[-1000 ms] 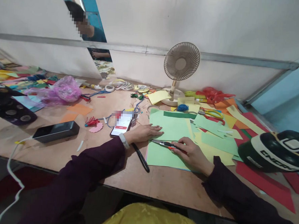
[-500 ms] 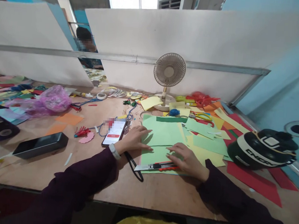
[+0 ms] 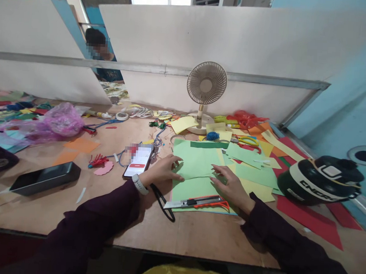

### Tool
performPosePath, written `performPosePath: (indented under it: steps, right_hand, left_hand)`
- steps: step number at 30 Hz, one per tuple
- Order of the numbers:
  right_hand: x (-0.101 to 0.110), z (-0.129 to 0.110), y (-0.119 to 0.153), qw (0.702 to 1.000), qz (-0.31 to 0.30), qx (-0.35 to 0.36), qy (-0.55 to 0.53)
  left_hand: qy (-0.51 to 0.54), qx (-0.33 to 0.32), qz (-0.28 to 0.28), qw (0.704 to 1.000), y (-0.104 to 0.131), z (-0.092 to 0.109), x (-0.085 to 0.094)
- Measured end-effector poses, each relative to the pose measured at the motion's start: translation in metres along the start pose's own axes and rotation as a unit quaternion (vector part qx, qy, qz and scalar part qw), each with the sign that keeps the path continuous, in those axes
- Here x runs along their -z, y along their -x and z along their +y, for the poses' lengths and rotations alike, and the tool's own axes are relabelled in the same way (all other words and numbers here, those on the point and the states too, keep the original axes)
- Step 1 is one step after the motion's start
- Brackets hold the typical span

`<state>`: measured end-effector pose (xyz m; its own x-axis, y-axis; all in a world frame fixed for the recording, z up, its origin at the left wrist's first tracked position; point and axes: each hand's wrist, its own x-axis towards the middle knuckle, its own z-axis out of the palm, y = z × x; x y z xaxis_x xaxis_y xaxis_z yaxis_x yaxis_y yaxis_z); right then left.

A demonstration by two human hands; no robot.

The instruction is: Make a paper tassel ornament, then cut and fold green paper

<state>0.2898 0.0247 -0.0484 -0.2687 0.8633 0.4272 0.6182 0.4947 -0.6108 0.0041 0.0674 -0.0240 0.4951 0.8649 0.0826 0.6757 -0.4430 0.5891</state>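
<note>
A light green paper sheet (image 3: 197, 156) lies over another green sheet (image 3: 187, 191), its near edge slightly bowed. My left hand (image 3: 162, 169) rests at the upper sheet's left side, thumb and fingers apart, fingertips on the paper. Across from it, my right hand (image 3: 231, 185) has its fingers spread at the sheet's right part, thumb near the near edge. Below the hands, an orange and black utility knife (image 3: 197, 202) lies on the lower sheet with its blade pointing left. A dark green paper strip (image 3: 209, 145) crosses the top of the sheet.
A phone (image 3: 139, 161) and its black strap lie by my left wrist. A grey box-shaped device (image 3: 45, 178) sits further left. A black jug (image 3: 319, 180) stands right, on red paper (image 3: 311, 223). Behind are a small fan (image 3: 207, 84), yellow-handled scissors (image 3: 247, 141) and paper scraps.
My right hand has moved up off the utility knife, uncovering its orange handle. My left hand has shifted slightly at the sheet's left side. The upper sheet's near edge has become bowed.
</note>
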Motion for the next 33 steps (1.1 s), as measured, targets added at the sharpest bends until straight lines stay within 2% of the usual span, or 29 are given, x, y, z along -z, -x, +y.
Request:
performPosePath:
  steps: [4,8,14,19,21,23,24,26,28,30,33]
  right_hand:
    - [0.001,-0.001,0.0,1.0,0.011,0.002,-0.006]
    - [0.001,-0.006,0.001,1.0,0.011,0.002,-0.027]
    - [0.006,-0.011,-0.001,0.99,0.033,-0.076,-0.113]
    - [0.025,-0.01,-0.011,0.993,-0.028,-0.024,-0.112]
    - [0.033,-0.014,-0.017,0.984,-0.077,-0.067,-0.149]
    - [0.038,-0.017,-0.026,0.956,-0.118,-0.165,-0.213]
    - [0.04,-0.018,-0.033,0.938,-0.117,-0.217,-0.243]
    - [0.04,-0.013,-0.049,0.912,-0.083,-0.288,-0.28]
    - [0.036,-0.002,-0.069,0.904,-0.048,-0.311,-0.289]
    - [0.03,0.012,-0.09,0.896,-0.019,-0.333,-0.294]
    - [0.017,0.029,-0.119,0.881,0.008,-0.365,-0.3]
  left_hand:
    - [0.008,-0.005,0.009,1.0,0.001,0.003,0.001]
    - [0.02,-0.039,0.033,0.998,0.005,0.015,0.004]
    - [0.072,-0.121,-0.02,0.99,0.013,0.031,0.0]
    - [0.127,-0.131,-0.011,0.983,0.012,0.026,-0.002]
    - [0.146,-0.119,0.01,0.982,0.011,0.023,-0.004]
    - [0.156,-0.094,0.043,0.982,0.009,0.02,-0.007]
    - [0.159,-0.077,0.064,0.982,0.009,0.019,-0.009]
    - [0.166,-0.043,0.109,0.979,0.009,0.018,-0.013]
    - [0.152,-0.035,0.132,0.979,0.009,0.016,-0.016]
    - [0.107,-0.058,0.123,0.985,0.009,0.014,-0.018]
    - [0.027,-0.111,0.069,0.991,0.009,0.011,-0.019]
